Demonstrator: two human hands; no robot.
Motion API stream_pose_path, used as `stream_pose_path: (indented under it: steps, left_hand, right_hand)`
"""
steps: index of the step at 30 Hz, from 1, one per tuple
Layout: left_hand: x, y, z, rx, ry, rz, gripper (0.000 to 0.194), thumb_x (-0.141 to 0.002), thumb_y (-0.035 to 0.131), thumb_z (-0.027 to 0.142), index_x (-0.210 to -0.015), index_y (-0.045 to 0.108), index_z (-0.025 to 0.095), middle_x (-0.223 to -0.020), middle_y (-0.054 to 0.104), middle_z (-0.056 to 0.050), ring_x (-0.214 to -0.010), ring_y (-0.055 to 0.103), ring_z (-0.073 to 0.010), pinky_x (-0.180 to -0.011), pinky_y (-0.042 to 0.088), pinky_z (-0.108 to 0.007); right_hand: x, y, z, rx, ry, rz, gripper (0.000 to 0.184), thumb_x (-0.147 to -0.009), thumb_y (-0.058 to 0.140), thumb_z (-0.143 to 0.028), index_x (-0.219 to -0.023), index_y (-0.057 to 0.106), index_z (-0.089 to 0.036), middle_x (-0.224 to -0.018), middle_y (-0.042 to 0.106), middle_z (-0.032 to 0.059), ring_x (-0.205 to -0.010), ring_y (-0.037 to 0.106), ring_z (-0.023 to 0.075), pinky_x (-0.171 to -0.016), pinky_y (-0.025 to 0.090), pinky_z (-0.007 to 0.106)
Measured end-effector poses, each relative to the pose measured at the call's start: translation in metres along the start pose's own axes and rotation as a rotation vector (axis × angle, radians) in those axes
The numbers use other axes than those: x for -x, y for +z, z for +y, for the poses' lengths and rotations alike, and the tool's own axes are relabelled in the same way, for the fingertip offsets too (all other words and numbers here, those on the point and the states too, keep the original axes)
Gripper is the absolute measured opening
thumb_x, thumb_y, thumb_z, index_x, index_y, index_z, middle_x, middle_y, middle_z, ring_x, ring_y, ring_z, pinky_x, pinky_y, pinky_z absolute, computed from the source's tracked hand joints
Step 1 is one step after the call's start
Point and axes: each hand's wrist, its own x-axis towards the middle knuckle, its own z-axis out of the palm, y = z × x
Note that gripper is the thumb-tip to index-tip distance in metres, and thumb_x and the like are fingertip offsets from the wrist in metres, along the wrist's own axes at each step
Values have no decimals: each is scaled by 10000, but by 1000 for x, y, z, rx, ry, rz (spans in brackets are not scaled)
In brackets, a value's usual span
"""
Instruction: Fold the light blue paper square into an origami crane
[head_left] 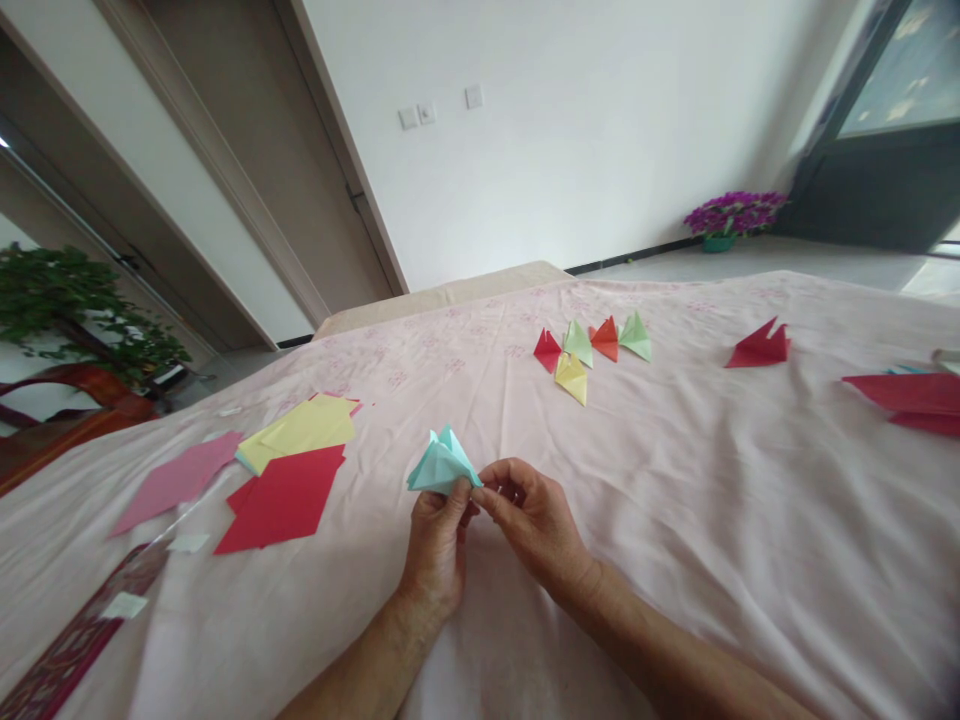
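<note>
A light blue folded paper [441, 464] with raised points at its top is held up above the pink cloth, near the middle of the view. My left hand [439, 545] pinches its lower edge between thumb and fingers. With thumb and forefinger, my right hand [536, 515] grips the paper's right corner. The fingertips of both hands nearly meet there, and some fingers are hidden behind the paper and the hands.
Yellow sheets [311, 428], red sheets [289, 500] and a pink sheet [180, 480] lie on the left. Several small folded papers, among them a yellow one [572, 379], stand farther back. A red folded paper [759, 347] and more red paper [911, 395] lie right on the cloth [675, 580].
</note>
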Motion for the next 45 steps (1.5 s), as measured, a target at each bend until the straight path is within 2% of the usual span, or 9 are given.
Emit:
stream_pose_path:
  steps: [7, 16, 21, 24, 27, 31, 36, 42, 45]
  left_hand:
    - [1, 2, -1, -18, -12, 68, 218, -709, 777, 332, -795, 673, 161, -734, 649, 14, -595, 520, -86, -602, 395, -223]
    - [-1, 2, 6, 11, -14, 74, 238, -652, 815, 333, -693, 674, 146, -607, 572, 36, -572, 486, -78, -588, 403, -214]
    - [0, -3, 3, -95, -38, 34, 240, -640, 822, 321, -673, 680, 131, -563, 536, 46, -548, 447, -74, -556, 374, -209]
    - [1, -4, 2, -136, -63, 47, 251, -611, 840, 311, -695, 690, 128, -577, 557, 43, -531, 442, -66, -530, 369, -202]
    - [0, -3, 6, -127, -76, 74, 302, -573, 856, 331, -742, 711, 126, -652, 630, 8, -554, 511, -81, -516, 403, -202]
    - [-1, -2, 13, -16, -67, 41, 351, -591, 845, 348, -855, 711, 158, -809, 687, -27, -671, 606, -125, -497, 459, -198]
    - [0, -1, 15, 17, -98, 15, 331, -650, 813, 345, -899, 706, 155, -817, 683, -26, -653, 604, -111, -457, 463, -173]
    - [1, -1, 11, 10, -145, -55, 320, -693, 792, 314, -941, 709, 131, -895, 696, -69, -714, 620, -129, -499, 502, -180]
    - [1, 0, 10, 20, -189, -114, 324, -685, 805, 276, -955, 708, 128, -880, 691, -67, -721, 623, -131, -541, 519, -192]
  right_hand:
    - [0, -1, -2, 105, -86, 58, 52, -814, 619, -219, -781, 655, -201, -666, 634, -20, -580, 537, 112, -540, 407, 213]
    - [1, -4, -2, 174, -69, -9, 95, -846, 588, -239, -760, 615, -208, -657, 616, -29, -590, 542, 119, -547, 392, 220]
    - [-1, -7, -4, 116, -98, -15, 94, -828, 629, -296, -868, 641, -212, -734, 627, -15, -608, 543, 121, -537, 402, 222]
    - [-3, -8, -5, 92, -122, 18, 117, -836, 624, -313, -811, 647, -201, -703, 615, -9, -618, 544, 127, -552, 409, 229]
    - [-3, -7, -4, 85, -122, 49, 144, -845, 613, -312, -768, 645, -195, -685, 615, -5, -616, 546, 130, -557, 414, 234]
    - [-1, -6, -3, 100, -131, 48, 177, -854, 595, -314, -729, 622, -192, -656, 590, -8, -597, 523, 128, -547, 411, 234]
    - [0, -7, -7, 138, -162, 53, 179, -846, 593, -292, -700, 606, -190, -641, 567, -7, -592, 512, 128, -544, 396, 236]
    - [-3, -8, -6, 66, -59, 64, 125, -839, 601, -300, -815, 647, -186, -686, 632, 0, -600, 553, 132, -547, 416, 235]
    - [-1, -7, -5, 29, -48, 88, 133, -833, 605, -310, -790, 632, -187, -661, 618, -8, -580, 534, 126, -535, 412, 231]
